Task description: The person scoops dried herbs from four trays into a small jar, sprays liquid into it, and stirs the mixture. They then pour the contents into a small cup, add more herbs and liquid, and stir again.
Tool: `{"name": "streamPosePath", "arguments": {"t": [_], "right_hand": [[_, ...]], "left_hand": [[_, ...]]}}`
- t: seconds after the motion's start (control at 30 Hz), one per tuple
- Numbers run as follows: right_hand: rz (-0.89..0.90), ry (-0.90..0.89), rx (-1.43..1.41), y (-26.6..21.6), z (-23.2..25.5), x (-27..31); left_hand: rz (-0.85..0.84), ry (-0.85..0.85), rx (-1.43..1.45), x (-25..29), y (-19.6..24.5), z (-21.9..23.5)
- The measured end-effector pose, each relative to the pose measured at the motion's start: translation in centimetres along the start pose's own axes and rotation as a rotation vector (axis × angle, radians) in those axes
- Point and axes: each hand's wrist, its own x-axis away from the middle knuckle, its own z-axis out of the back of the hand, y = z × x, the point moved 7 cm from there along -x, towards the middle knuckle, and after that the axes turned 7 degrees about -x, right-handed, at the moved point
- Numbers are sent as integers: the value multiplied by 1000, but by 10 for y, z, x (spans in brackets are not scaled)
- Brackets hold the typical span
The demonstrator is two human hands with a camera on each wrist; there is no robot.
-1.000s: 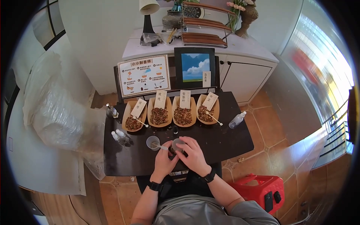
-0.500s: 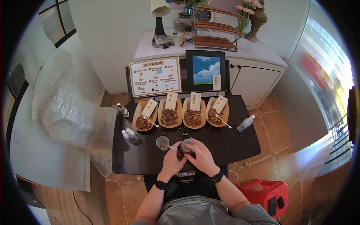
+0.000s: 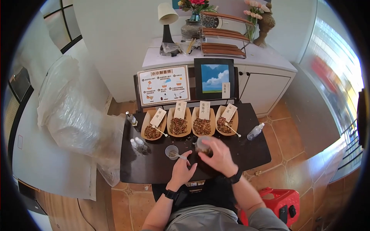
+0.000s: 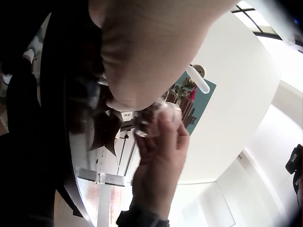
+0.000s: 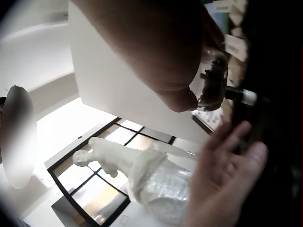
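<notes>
My right hand [image 3: 218, 154] grips a small clear plastic cup [image 5: 213, 85], tilted and raised over the dark table, with dark dried bits inside. In the left wrist view its fingers [image 4: 166, 130] wrap round the wall of that cup. My left hand [image 3: 183, 172] lies lower and to the left, its fingers loosely extended and nothing held in the palm [image 5: 227, 175]. Just beyond its fingertips stands a second clear cup [image 3: 172, 151] with a pale spoon [image 3: 180, 156] leaning out toward the fingers. A small dark bottle with a white cap [image 5: 248, 97] shows beside the raised cup.
Several paper trays [image 3: 178, 122] of dried bits with labels line the table's [image 3: 144, 169] back. Small spray bottles [image 3: 138, 144] stand at left, another clear bottle [image 3: 255, 131] at right. Behind are an instruction sheet [image 3: 164, 85] and a framed picture [image 3: 214, 79]. A red stool [image 3: 281, 198] is at right.
Both hands were together around the clear cup. My right hand has lifted it away, forward and to the right, while the left has let go and stays near the spoon.
</notes>
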Motion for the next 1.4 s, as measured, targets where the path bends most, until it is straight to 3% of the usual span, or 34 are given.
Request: {"name": "streamPosePath", "arguments": {"t": [0.13,0.2,0.27,0.33,0.4,0.53,0.67,0.73,0.97,1.03,1.07,1.13,1.17,1.23,1.27,1.33,1.37,1.4], "right_hand": [[70,22,-56,-31,63,-91],[9,-56,-223,-58,93,-134],[37,-124,-400,-73,106,-162],[74,-102,-390,-83,117,-185],[574,189,105,-120,136,-192],[393,32,-217,-133,139,-200],[549,148,22,-144,144,-200],[444,80,-103,-140,142,-201],[380,98,-113,-139,139,-193],[321,-82,-376,-141,127,-189],[319,-81,-377,-141,127,-192],[401,145,-2,-146,140,-197],[408,150,0,-148,141,-195],[263,-34,-392,-141,131,-192],[261,-38,-394,-139,129,-195],[474,206,7,-148,139,-194],[318,124,-30,-143,141,-194],[326,130,-27,-144,140,-191]], "left_hand": [[-20,-23,10,0,3,-1],[0,-8,-9,0,0,-1],[6,-27,-7,1,1,-2],[9,-2,15,1,-1,-2],[9,-3,13,1,-1,-3],[19,-32,-10,1,-2,-2],[19,-16,30,0,-3,-4],[30,-14,34,0,-3,-3],[11,-5,28,-1,-1,-2],[16,-15,20,0,-2,-2],[17,-17,20,2,-2,-3],[10,-14,14,1,-3,-4],[3,-9,11,0,-3,-2],[22,-23,23,0,-3,-3],[27,-23,24,1,-4,-3],[-8,-10,-8,1,-1,-2],[-13,-13,-8,2,0,-2],[8,-18,14,2,0,-2]]}}
